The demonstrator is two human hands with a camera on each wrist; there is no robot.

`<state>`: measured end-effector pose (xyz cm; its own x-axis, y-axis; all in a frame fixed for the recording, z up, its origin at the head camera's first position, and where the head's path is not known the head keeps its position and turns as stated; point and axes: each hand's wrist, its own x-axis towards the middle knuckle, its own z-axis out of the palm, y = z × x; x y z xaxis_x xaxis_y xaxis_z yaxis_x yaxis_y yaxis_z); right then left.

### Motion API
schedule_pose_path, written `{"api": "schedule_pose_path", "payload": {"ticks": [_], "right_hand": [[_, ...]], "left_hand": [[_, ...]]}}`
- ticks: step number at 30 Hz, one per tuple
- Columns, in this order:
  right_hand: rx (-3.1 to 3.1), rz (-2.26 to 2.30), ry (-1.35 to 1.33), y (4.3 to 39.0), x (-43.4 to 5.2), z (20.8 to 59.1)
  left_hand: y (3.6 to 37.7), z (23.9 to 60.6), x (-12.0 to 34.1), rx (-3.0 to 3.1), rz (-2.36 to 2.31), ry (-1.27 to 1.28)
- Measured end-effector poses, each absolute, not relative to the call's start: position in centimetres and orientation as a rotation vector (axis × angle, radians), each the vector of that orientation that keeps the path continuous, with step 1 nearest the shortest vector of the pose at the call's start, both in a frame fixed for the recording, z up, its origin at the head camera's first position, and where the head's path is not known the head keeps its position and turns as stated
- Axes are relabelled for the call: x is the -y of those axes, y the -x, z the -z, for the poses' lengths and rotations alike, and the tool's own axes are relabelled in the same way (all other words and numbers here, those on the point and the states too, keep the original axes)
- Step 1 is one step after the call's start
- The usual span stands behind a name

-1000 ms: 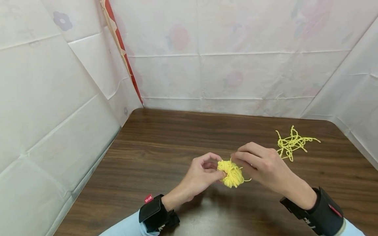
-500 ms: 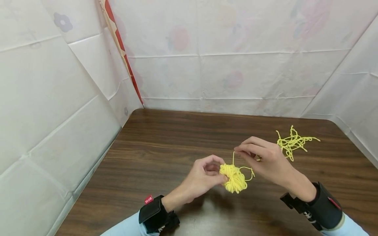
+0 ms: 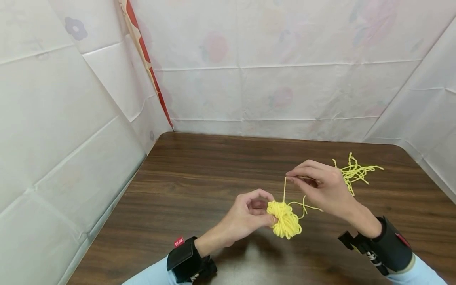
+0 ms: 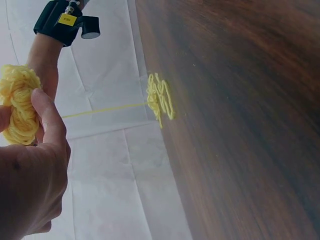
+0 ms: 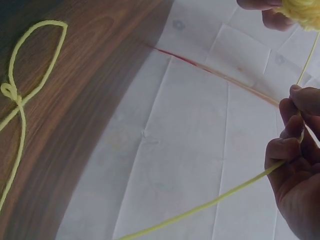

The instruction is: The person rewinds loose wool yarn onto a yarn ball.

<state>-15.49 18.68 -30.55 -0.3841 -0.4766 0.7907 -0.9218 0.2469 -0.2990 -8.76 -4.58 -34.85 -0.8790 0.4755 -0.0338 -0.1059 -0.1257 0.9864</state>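
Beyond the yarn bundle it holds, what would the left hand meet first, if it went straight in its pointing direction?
Probably the left hand would first meet the taut strand, then the right hand; depth is unclear, so it may pass beneath.

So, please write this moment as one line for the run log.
left hand: holds yarn bundle | right hand: pinches strand leading from bundle | loose yarn: on table, beyond right hand

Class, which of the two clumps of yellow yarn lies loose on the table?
The straggling tangle on the tabletop, partly behind the right hand in the head view; the other, a compact wound bundle, is held in the left hand.
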Motion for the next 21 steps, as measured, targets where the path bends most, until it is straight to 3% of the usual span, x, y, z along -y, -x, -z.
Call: {"api": "schedule_pose_path", "payload": {"ticks": [14,21], "right_hand": [[2.184,-1.045,-1.131,16.0,-20.4,30.4],[2.295,-0.953,-1.130,15.9,-21.1,31.2]], "left_hand": [[8.6,34.5,4.6,-1.528,-2.210,-0.509],[8.7,34.0,4.9,-1.289,-2.388,-0.371]]}}
